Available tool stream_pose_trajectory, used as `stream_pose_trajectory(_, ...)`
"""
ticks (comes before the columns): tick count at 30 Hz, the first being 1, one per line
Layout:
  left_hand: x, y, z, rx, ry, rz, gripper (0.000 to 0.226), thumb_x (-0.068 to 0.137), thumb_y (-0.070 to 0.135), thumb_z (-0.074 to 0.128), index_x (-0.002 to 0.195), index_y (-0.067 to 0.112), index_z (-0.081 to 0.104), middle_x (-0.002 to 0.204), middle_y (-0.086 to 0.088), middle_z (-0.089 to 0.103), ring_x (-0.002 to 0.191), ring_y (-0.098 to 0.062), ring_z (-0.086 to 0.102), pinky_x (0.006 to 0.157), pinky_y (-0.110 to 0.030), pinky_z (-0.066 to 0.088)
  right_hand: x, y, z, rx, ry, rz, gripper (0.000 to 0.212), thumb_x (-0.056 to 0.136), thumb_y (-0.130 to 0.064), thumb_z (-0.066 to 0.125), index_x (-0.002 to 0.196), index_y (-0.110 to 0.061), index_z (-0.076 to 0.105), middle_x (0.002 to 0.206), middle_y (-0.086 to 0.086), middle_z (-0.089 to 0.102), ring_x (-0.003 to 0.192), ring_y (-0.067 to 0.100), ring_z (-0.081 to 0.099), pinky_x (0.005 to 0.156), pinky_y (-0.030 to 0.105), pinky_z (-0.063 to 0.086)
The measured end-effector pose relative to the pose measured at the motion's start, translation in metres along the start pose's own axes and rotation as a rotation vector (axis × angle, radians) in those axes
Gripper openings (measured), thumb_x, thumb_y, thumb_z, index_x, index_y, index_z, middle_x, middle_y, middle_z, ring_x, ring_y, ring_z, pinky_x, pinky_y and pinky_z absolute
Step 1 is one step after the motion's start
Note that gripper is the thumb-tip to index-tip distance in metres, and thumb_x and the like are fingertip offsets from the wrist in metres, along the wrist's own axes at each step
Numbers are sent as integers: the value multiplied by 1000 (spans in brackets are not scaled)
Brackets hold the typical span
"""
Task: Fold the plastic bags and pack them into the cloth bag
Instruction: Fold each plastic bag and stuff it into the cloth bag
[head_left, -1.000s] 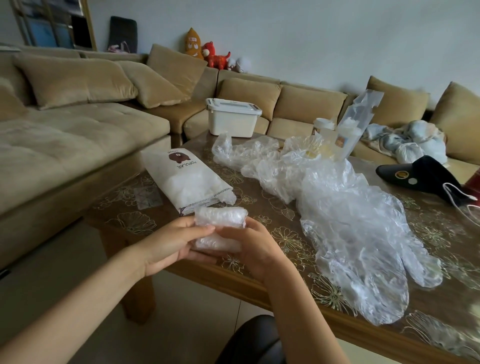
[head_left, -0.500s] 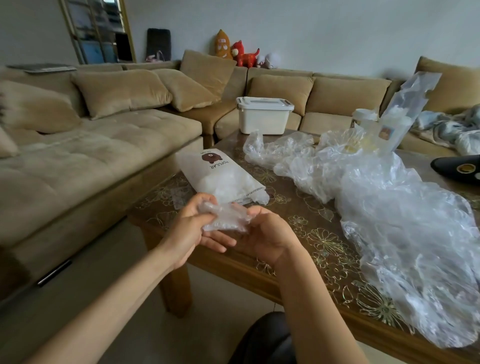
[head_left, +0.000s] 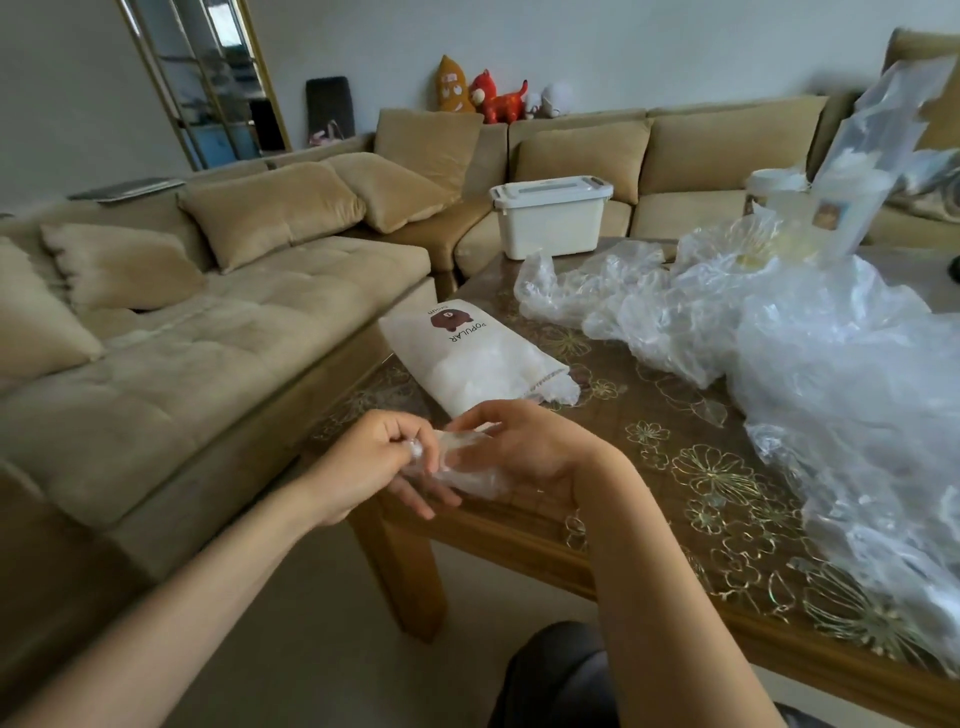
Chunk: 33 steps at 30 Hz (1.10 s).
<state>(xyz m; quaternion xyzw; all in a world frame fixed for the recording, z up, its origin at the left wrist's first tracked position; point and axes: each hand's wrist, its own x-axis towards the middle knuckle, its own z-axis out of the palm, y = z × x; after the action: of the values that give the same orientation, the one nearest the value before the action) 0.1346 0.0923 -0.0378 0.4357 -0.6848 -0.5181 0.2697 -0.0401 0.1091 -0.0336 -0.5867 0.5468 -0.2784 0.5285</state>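
Note:
A small folded clear plastic bag (head_left: 467, 475) is held between both hands just off the near left corner of the table. My left hand (head_left: 374, 462) pinches its left end with closed fingers. My right hand (head_left: 530, 452) cups it from the right, fingers curled over the top. The white cloth bag (head_left: 467, 358), printed with a brown bear and "POPULAR", lies flat on the table just beyond my hands, its open end stuffed with plastic and pointing right. A big heap of loose clear plastic bags (head_left: 810, 374) covers the right of the table.
The wooden table (head_left: 691, 467) has a gold flower pattern. A white lidded box (head_left: 550, 215) sits on the tan sofa (head_left: 208, 332) behind. Cups and an upright clear packet (head_left: 852, 182) stand at the table's far right. My dark-clothed knee (head_left: 561, 680) is below.
The view has swung left. The folded bag has been squeezed from a flat pad into a smaller bundle, and my hands have closed in around it.

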Motion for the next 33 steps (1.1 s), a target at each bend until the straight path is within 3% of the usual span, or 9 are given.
stream_pose_trajectory(3, 5, 3, -6, 12, -90, -40, 53, 91, -18, 29, 60, 5, 64, 76, -9, 71, 73, -33, 71, 48, -29, 55, 9, 6, 0, -130, 65, 31, 24, 80, -19, 74, 98, -21, 58, 92, -1, 59, 75, 9, 55, 64, 23, 49)
stream_pose_trajectory(9, 20, 16, -28, 144, -206, -110, 39, 90, -11, 49, 75, 12, 78, 93, -11, 71, 88, -29, 67, 68, -28, 59, 10, 26, -2, 23, 113, 68, 20, 81, -20, 74, 96, -15, 62, 82, -2, 61, 70, 10, 57, 52, 19, 47)
stream_pose_trajectory(14, 57, 20, -6, 292, 162, 141, 16, 88, 0, 59, 91, 14, 67, 104, -1, 67, 104, -19, 62, 94, -28, 48, 0, 48, -27, 450, 429, 86, 23, 81, -2, 68, 103, 0, 61, 96, 13, 62, 80, 22, 62, 70, 32, 56)
stream_pose_trajectory(16, 74, 12, 20, 644, 232, 289, 24, 90, 13, 59, 114, 18, 61, 129, -1, 55, 126, -18, 45, 105, -28, 31, -7, 54, -34, 519, 540, 101, 22, 82, -1, 66, 103, -3, 62, 94, 12, 62, 79, 22, 61, 71, 34, 55)
stream_pose_trajectory(18, 89, -1, 38, 998, 192, 263, 50, 94, 28, 53, 141, 20, 39, 155, -2, 23, 144, -18, 13, 116, -39, 8, -12, 58, -35, 570, 586, 114, 23, 83, -1, 64, 106, -4, 63, 90, 12, 62, 72, 20, 60, 60, 31, 53)
stream_pose_trajectory(21, 108, -11, 49, 1290, 176, 175, 63, 98, 23, 43, 151, 21, 9, 158, -5, -12, 144, -22, -19, 113, -53, -13, -16, 61, -40, 636, 652, 124, 20, 82, 0, 64, 102, -5, 63, 90, 13, 61, 70, 20, 57, 54, 26, 47)
stream_pose_trajectory(24, 115, -17, 54, 1349, 221, 232, 66, 97, 3, 38, 152, 21, 7, 158, -6, -11, 144, -22, -19, 111, -54, -15, -19, 63, -48, 695, 707, 118, 19, 83, 1, 63, 101, -4, 62, 86, 12, 59, 75, 23, 57, 59, 30, 49)
stream_pose_trajectory(28, 114, -22, 51, 1314, 209, 221, 61, 98, 2, 35, 151, 23, 13, 159, -4, -2, 145, -19, -12, 110, -54, -13, -18, 63, -47, 704, 717, 122, 19, 82, 0, 63, 100, -5, 61, 90, 13, 60, 74, 21, 58, 55, 27, 49)
stream_pose_trajectory(33, 116, -21, 36, 942, 383, 270, 45, 99, 3, 36, 143, 13, 38, 155, -5, 25, 145, -19, 11, 117, -52, 4, -15, 54, -39, 698, 696, 66, 14, 79, 1, 68, 87, -7, 61, 80, 10, 61, 57, 14, 55, 38, 18, 39)
